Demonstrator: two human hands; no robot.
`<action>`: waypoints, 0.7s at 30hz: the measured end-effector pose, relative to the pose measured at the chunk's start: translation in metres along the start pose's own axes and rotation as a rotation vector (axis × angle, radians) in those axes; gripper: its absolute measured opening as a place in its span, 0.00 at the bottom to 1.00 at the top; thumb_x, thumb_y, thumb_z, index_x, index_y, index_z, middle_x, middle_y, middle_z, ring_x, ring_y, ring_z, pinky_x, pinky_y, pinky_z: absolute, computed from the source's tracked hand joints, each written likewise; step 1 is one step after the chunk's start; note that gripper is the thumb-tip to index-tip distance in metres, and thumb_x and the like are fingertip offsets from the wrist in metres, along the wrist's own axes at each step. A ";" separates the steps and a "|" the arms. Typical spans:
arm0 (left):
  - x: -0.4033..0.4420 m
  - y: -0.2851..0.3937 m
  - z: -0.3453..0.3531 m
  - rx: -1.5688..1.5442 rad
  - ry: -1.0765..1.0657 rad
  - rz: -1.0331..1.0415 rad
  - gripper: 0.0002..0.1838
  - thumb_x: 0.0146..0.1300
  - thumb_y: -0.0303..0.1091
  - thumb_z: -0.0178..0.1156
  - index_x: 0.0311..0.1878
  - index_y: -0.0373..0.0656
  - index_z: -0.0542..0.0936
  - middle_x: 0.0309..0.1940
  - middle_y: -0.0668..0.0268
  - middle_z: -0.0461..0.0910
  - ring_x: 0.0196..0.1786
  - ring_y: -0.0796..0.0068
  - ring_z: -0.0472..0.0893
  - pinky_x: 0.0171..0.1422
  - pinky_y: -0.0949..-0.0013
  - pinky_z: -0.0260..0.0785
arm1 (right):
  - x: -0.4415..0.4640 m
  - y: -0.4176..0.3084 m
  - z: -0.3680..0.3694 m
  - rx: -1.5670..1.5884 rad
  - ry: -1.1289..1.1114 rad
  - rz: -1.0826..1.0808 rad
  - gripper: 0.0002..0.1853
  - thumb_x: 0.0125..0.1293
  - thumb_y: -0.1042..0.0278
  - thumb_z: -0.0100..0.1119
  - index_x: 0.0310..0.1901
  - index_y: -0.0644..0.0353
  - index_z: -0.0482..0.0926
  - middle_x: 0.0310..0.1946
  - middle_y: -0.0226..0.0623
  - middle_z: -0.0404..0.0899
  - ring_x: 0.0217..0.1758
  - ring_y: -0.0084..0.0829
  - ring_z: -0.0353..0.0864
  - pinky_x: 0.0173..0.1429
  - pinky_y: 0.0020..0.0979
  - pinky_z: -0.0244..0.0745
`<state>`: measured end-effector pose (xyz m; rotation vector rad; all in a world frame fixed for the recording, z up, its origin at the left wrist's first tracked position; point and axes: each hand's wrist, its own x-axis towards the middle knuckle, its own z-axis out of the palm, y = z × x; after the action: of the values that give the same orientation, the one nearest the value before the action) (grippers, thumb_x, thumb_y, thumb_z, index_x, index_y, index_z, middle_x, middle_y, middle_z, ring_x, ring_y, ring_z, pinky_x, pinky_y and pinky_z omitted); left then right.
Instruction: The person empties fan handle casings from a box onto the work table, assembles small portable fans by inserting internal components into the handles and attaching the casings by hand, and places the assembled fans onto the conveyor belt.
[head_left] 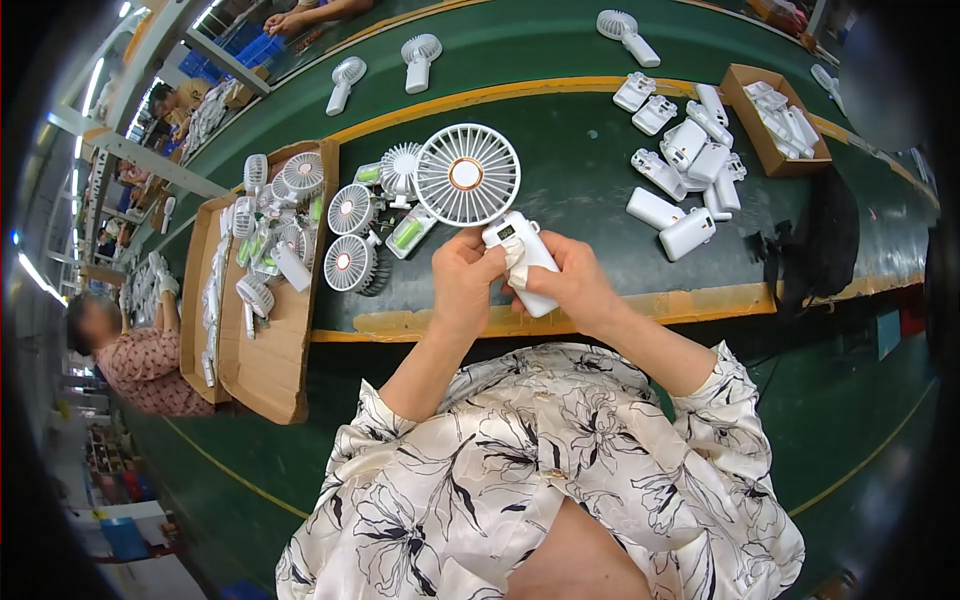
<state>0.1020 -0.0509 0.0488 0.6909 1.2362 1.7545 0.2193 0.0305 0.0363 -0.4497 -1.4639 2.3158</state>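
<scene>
A white handheld fan (467, 175) is held in front of me, its round grille up and its handle slanting down to the right. The handle has a small dark display. My left hand (464, 280) is closed on the handle's left side, thumb on its front. My right hand (575, 278) grips the lower handle from the right. Between the thumbs a crumpled whitish scrap (515, 262), perhaps cloth or glove, lies against the handle. Just left of the held fan are several fan heads (351, 209), some joined to opened handles with a green battery (408, 234) showing.
An open cardboard box (262, 375) of fan parts stands at left. White handle casings (688, 235) lie piled at right beside a small carton (777, 165) and a black bag (825, 240). Finished-looking fans (421, 62) lie on the green belt behind. A co-worker (145, 360) sits at far left.
</scene>
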 end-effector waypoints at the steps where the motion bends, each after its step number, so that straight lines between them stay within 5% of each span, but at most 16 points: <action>1: -0.001 -0.001 0.001 0.028 0.004 0.044 0.17 0.51 0.25 0.52 0.47 0.30 0.72 0.39 0.59 0.77 0.34 0.78 0.76 0.34 0.77 0.68 | -0.002 -0.001 0.002 0.005 -0.001 -0.018 0.16 0.54 0.69 0.55 0.43 0.67 0.70 0.30 0.39 0.77 0.26 0.25 0.78 0.30 0.24 0.75; 5: 0.001 0.000 0.005 -0.006 -0.026 0.097 0.17 0.51 0.24 0.51 0.46 0.29 0.72 0.40 0.57 0.77 0.37 0.76 0.77 0.38 0.75 0.70 | -0.003 0.000 0.006 0.011 0.079 -0.076 0.13 0.50 0.73 0.53 0.38 0.71 0.71 0.29 0.40 0.77 0.25 0.26 0.78 0.28 0.25 0.74; 14: 0.026 -0.008 -0.004 -0.013 0.026 0.004 0.17 0.50 0.23 0.52 0.45 0.28 0.72 0.36 0.59 0.77 0.33 0.76 0.77 0.35 0.75 0.70 | 0.013 -0.006 0.000 -0.069 0.100 0.008 0.14 0.54 0.71 0.54 0.42 0.67 0.70 0.32 0.39 0.76 0.29 0.26 0.78 0.31 0.24 0.75; 17: 0.049 -0.009 -0.012 -0.135 -0.108 -0.062 0.19 0.50 0.24 0.51 0.48 0.28 0.70 0.42 0.52 0.76 0.43 0.66 0.78 0.51 0.67 0.70 | 0.025 -0.012 -0.014 -0.322 0.121 -0.014 0.16 0.50 0.67 0.57 0.39 0.68 0.71 0.25 0.36 0.75 0.22 0.23 0.76 0.22 0.23 0.71; 21: 0.071 -0.018 -0.014 0.021 -0.075 -0.148 0.20 0.53 0.31 0.52 0.48 0.30 0.69 0.43 0.52 0.76 0.45 0.64 0.77 0.53 0.63 0.70 | 0.042 -0.034 -0.041 -0.477 -0.049 0.279 0.15 0.51 0.66 0.57 0.38 0.66 0.71 0.24 0.35 0.76 0.15 0.22 0.73 0.16 0.20 0.65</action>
<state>0.0626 0.0076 0.0244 0.6542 1.2246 1.5833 0.2047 0.0957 0.0473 -0.7715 -2.1021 2.1695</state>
